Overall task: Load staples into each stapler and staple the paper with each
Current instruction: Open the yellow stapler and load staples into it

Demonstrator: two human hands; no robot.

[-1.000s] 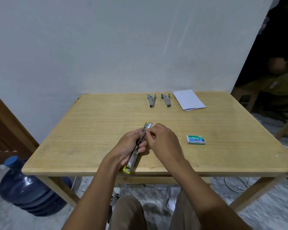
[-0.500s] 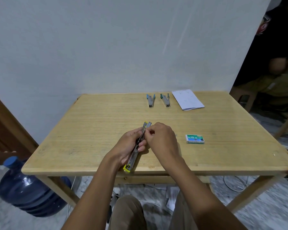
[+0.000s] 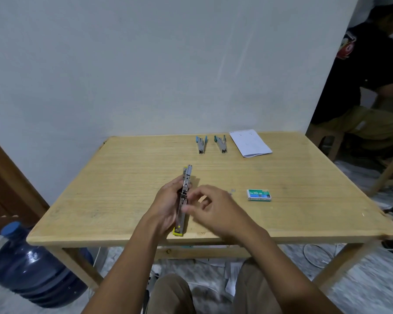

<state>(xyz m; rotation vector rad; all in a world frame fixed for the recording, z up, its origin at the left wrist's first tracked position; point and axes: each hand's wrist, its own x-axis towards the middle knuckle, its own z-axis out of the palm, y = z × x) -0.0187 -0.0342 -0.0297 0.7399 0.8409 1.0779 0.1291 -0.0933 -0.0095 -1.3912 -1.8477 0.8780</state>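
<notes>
the left hand [image 3: 168, 206] holds the opened stapler [image 3: 183, 200] above the near middle of the wooden table [image 3: 123, 177], fingers wrapped around its left side and thumb along the metal channel. the stapler lies lengthwise away from the person, its yellow end [image 3: 178, 232] near the table's front edge and its metal tip [image 3: 188, 169] pointing toward the wall. the right hand [image 3: 213, 210] sits just right of the stapler, fingers loosely curled with the fingertips [image 3: 191, 200] close to the channel; blur hides whether they pinch anything. compared with half a second earlier, the right hand has come off the stapler's far end and dropped back toward its middle, and the stapler now points straighter away from the person. the green staple box [image 3: 259, 195] lies to the right of the hands, with a small pale piece [image 3: 232, 190] on the table between them. two more staplers, one with a blue end [image 3: 201, 145] and one with a teal end [image 3: 220, 144], lie side by side at the far edge, the paper [image 3: 250, 143] just right of them. a blue water jug [image 3: 34, 268] stands on the floor at left. another person [image 3: 372, 87] sits at far right.
</notes>
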